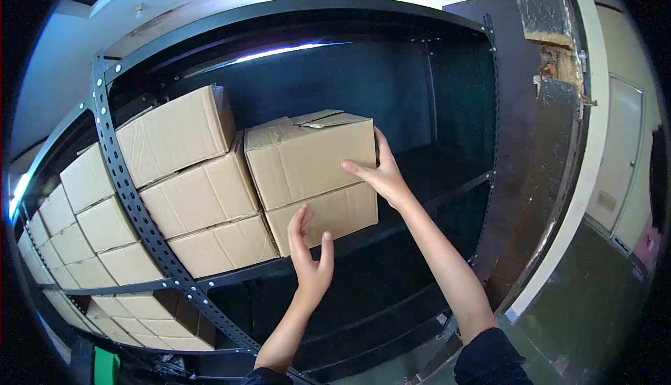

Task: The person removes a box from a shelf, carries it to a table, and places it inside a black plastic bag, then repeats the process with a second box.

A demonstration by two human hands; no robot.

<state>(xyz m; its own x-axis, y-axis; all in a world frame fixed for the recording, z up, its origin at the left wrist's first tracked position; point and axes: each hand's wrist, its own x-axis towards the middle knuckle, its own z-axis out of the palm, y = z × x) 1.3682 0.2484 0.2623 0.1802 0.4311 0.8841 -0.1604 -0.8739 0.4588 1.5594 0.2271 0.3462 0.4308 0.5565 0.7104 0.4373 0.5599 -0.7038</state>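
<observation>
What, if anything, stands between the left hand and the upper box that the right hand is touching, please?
Nothing visible stands between the left hand and the upper box; the right hand is at its right end.

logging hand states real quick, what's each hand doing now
left hand: open, nothing in it
right hand: open, on the upper box's right end

A box (311, 160) hides some fingers (381, 146) of the right hand (386, 177); the bottom edge crops both sleeves (493, 360).

Black perforated-metal shelving (133, 196) beside a chipped wooden door frame (559, 105), pale door (616, 154) and dull green floor (570, 301) beyond.
</observation>
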